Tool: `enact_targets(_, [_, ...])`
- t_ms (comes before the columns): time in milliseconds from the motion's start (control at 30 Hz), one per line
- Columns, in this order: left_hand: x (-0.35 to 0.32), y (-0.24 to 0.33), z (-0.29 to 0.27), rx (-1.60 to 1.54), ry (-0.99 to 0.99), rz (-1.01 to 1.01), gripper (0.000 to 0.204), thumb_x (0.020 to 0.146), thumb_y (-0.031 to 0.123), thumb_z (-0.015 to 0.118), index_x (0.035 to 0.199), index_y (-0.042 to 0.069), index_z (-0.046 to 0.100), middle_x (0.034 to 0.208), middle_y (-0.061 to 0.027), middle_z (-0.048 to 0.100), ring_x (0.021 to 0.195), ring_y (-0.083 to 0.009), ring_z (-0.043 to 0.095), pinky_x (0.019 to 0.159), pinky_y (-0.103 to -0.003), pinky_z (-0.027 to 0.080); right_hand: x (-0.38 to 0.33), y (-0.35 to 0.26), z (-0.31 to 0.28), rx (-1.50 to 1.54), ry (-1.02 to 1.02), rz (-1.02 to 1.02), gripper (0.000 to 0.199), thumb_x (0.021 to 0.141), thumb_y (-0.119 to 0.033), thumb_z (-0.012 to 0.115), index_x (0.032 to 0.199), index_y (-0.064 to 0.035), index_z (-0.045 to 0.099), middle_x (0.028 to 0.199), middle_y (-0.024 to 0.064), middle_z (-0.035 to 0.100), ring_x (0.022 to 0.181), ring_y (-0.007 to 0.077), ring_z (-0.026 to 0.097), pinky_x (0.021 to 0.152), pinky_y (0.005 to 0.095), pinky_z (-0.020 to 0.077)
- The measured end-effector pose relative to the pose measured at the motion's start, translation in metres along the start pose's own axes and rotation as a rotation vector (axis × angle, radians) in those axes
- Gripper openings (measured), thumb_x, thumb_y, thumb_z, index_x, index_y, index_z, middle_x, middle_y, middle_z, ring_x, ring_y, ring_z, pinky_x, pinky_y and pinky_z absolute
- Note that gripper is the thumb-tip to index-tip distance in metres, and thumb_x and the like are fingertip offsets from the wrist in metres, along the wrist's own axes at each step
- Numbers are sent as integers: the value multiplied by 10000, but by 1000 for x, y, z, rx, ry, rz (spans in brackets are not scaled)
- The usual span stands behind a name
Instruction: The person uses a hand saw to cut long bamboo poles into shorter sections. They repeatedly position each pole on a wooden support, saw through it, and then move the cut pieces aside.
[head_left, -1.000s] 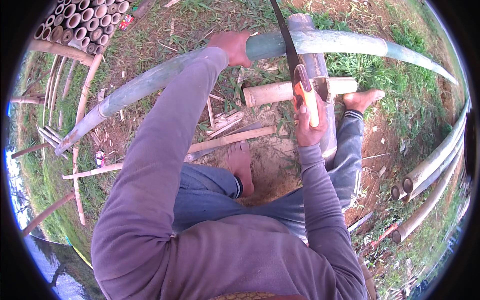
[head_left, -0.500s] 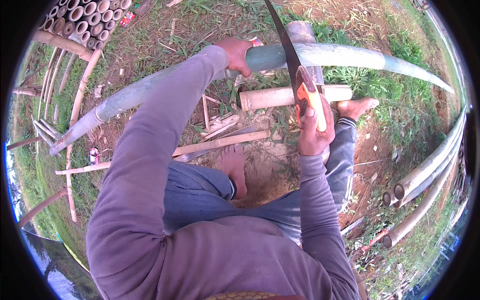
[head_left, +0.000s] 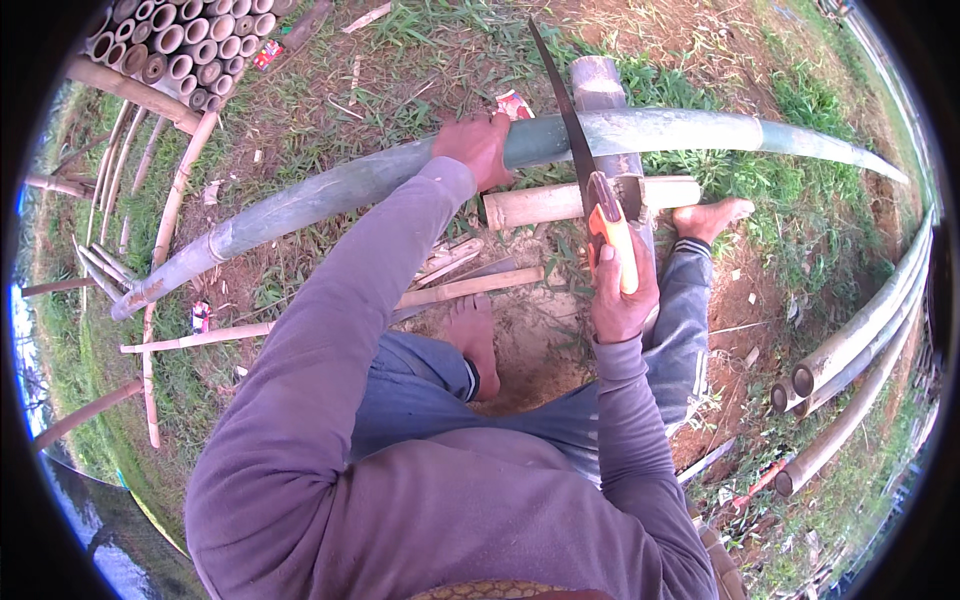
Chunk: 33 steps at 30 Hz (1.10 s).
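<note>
A long green bamboo pole [head_left: 350, 188] stretches across in front of me from left to right. My left hand [head_left: 477, 150] is wrapped over it, left of the saw. My right hand [head_left: 626, 298] grips the orange handle of a handsaw [head_left: 568, 105], whose dark blade points away from me and lies across the pole. Whether the teeth have cut into it cannot be made out. Beneath the pole, near the blade, is a thick bamboo post [head_left: 597, 84] with a short bamboo piece [head_left: 540, 205] lying crosswise nearer me.
Stacked cut bamboo [head_left: 190, 40] fills the far left, beside a frame of thin poles [head_left: 178, 190]. A split bamboo strip [head_left: 470, 287] lies by my bare foot [head_left: 470, 340]. Several long poles [head_left: 850, 350] rest at the right. My other foot [head_left: 712, 217] is beside the short piece.
The saw has been drawn back toward me by my right hand, bringing its tip into view. My left hand still holds the pole and appears slightly lower in the picture.
</note>
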<state>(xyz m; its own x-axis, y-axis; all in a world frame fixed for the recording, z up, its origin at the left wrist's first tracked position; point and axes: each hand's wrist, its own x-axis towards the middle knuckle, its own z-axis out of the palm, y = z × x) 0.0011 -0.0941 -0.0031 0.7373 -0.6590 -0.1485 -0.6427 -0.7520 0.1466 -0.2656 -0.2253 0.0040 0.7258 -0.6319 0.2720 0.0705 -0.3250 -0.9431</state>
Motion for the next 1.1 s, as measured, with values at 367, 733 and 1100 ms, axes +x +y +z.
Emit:
enact_targets(367, [-10,8,-7,-98,-218,-38,813,699,387,930,1364,95,563,1228,-173,738,1147,-388,726,975,-543,575,-32,-17,-37,-19,8,68,458,996,-36,729,1424,65,603,1352,195,696,1218,244,677,1055,370,531])
enact_targets(733, [-2,4,-1,-51,-49,7,659,762,373,904,1276,76,616,1144,-159,769,1093,-354,749,944,-498,594,-14,-25,-29,-127,-15,-24,440,1009,-22,692,1427,78,597,1375,205,686,1259,257,659,1087,376,517])
enact_targets(1100, [-7,9,-2,-74,-72,-20,658,755,384,905,1253,57,625,1147,-170,770,1096,-353,753,955,-496,597,-28,-33,-29,-218,5,-83,417,1020,-36,692,1407,95,604,1270,197,729,1173,245,697,1021,371,559])
